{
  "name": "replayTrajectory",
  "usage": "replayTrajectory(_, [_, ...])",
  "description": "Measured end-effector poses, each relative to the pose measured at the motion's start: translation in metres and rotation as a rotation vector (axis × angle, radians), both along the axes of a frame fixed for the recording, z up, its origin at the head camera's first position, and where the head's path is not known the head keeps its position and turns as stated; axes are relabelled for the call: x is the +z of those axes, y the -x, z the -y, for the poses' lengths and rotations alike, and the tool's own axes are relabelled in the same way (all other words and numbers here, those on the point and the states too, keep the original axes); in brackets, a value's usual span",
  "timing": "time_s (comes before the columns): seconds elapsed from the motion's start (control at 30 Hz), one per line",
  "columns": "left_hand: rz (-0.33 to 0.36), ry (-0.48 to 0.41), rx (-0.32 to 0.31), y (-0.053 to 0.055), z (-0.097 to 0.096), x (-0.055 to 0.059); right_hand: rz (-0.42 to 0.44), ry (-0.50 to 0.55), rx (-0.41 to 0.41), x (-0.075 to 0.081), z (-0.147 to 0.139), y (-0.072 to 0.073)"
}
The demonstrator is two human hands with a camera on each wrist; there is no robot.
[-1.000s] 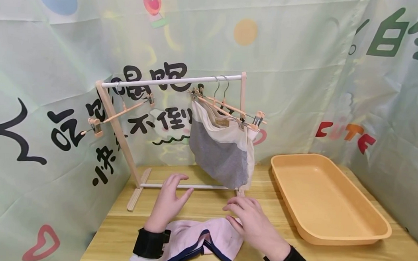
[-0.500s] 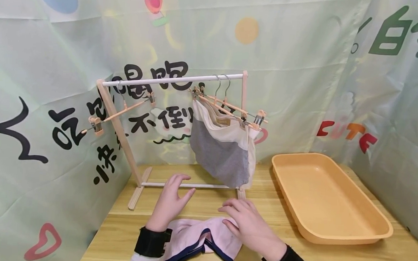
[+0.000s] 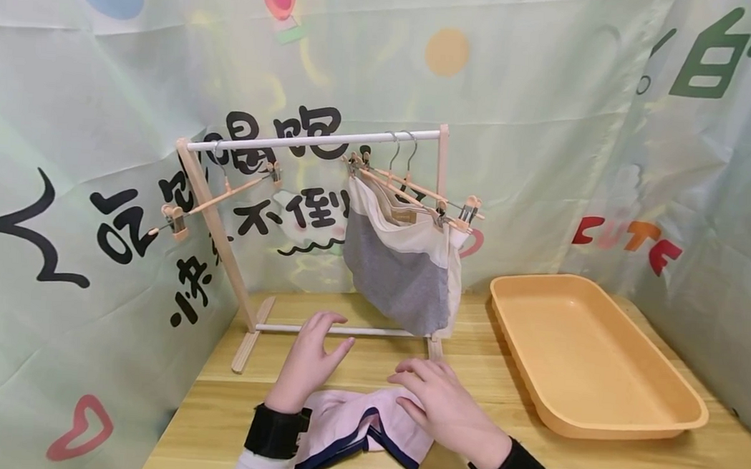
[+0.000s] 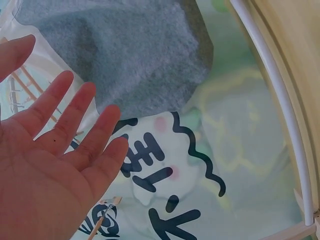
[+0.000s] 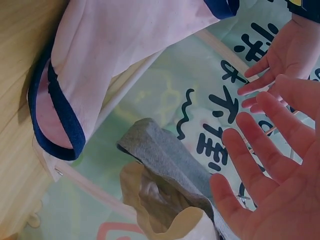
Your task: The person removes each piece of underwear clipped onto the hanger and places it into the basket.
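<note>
A pink garment with navy trim (image 3: 363, 431) lies crumpled on the table in front of me. My left hand (image 3: 310, 356) hovers beyond its left side, fingers spread and nothing held. Over its right side is my right hand (image 3: 445, 407), likewise holding nothing, its fingers relaxed. In the right wrist view the pink garment (image 5: 115, 55) shows a navy-edged opening. Grey-and-white shorts (image 3: 399, 265) hang from clip hangers at the right of the rack's top bar (image 3: 316, 142). A bare clip hanger (image 3: 226, 195) hangs at the bar's left end.
The small wooden rack's left post (image 3: 217, 239) and low white crossbar (image 3: 344, 331) stand just beyond the hands. A yellow-orange tray (image 3: 594, 355) sits on the wooden table (image 3: 209, 425) at right. A printed cloth backdrop (image 3: 537, 129) encloses the back and sides.
The head view has shifted slightly. My right hand has drifted a little to the left over the pink garment; the left hand and the hanging things stay as they were.
</note>
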State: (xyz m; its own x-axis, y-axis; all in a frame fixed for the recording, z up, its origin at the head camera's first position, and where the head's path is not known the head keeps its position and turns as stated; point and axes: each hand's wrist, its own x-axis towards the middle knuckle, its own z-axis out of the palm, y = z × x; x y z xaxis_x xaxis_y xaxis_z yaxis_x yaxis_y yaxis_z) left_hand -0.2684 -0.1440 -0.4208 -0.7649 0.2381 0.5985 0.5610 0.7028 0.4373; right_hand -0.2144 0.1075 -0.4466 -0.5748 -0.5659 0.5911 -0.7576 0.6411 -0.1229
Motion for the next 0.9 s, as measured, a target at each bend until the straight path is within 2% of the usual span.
replayTrajectory(0.37, [0.061,0.000,-0.001,-0.0003,-0.0030,0.0011,0.021,-0.013,0.021,-0.0033,0.0021,0.0006])
replayTrajectory(0.7, [0.045,0.018,-0.007,0.0012,-0.0033,0.0041,0.038,-0.123,0.118,-0.0035,0.0075,0.0026])
replayTrajectory(0.9, [0.041,0.014,-0.011,0.0012,-0.0024,0.0023,0.057,-0.139,0.143,-0.0060,0.0081,0.0021])
